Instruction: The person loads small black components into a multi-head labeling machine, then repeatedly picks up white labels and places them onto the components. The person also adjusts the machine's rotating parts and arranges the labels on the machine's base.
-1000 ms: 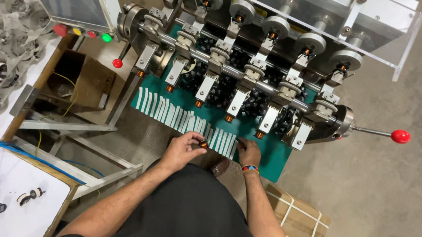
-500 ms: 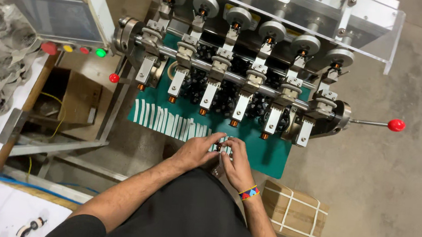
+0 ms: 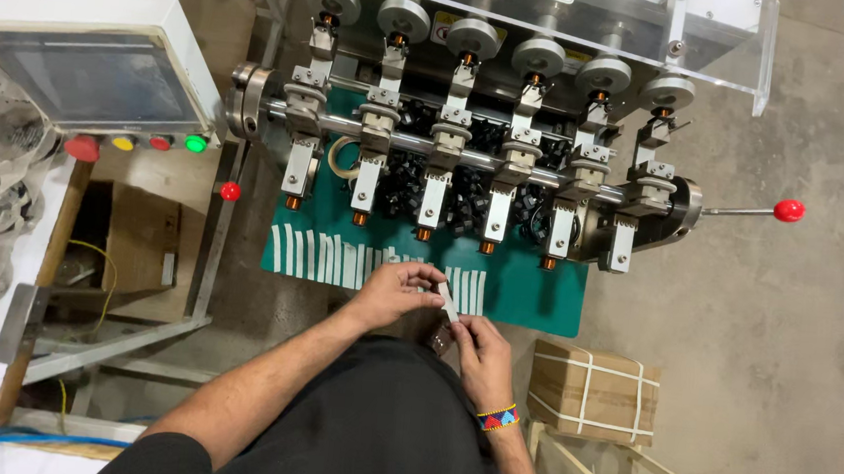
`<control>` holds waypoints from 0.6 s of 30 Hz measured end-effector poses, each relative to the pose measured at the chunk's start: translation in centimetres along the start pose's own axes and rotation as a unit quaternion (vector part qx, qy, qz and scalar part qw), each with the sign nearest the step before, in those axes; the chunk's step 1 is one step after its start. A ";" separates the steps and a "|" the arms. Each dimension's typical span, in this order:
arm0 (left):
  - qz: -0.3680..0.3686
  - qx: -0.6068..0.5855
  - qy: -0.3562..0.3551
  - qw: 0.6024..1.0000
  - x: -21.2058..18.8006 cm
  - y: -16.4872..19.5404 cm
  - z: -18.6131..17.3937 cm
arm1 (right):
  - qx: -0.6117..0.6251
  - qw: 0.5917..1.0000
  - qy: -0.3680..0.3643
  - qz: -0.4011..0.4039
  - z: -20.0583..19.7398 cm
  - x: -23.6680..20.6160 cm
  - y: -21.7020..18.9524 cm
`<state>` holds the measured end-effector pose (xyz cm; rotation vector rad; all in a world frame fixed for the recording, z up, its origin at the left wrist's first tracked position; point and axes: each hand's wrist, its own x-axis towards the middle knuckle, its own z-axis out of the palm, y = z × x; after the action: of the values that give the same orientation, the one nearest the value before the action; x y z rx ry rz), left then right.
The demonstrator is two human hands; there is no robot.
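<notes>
Both hands have drawn back from the green mat (image 3: 523, 293); left hand (image 3: 396, 290) and right hand (image 3: 479, 344) pinch 1 white strip (image 3: 448, 300), tilted lengthwise between them at centre frame.

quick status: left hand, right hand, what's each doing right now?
Left hand: fingers curled, pinching one end of a white tape strip.
Right hand: fingers closed on a small dark part, also touching the strip's lower end.
</notes>
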<state>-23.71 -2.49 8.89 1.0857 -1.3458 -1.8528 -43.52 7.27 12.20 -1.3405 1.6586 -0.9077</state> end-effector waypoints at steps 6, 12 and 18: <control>-0.226 -0.340 -0.164 0.898 -0.2 -0.9 -1.5 | -0.224 0.957 0.085 -0.164 0.1 1.8 -4.8; -0.093 -0.316 -0.245 0.912 0.4 -1.2 -2.4 | -0.048 0.994 0.096 -0.016 1.4 2.0 -4.3; 0.216 0.298 -0.106 0.924 -0.1 1.5 -1.1 | 0.049 0.996 -0.009 0.080 -1.3 3.6 -1.6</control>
<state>-22.75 -3.37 10.14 0.7712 -2.1663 -1.2852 -44.50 3.49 13.72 -1.1306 1.6586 -0.8686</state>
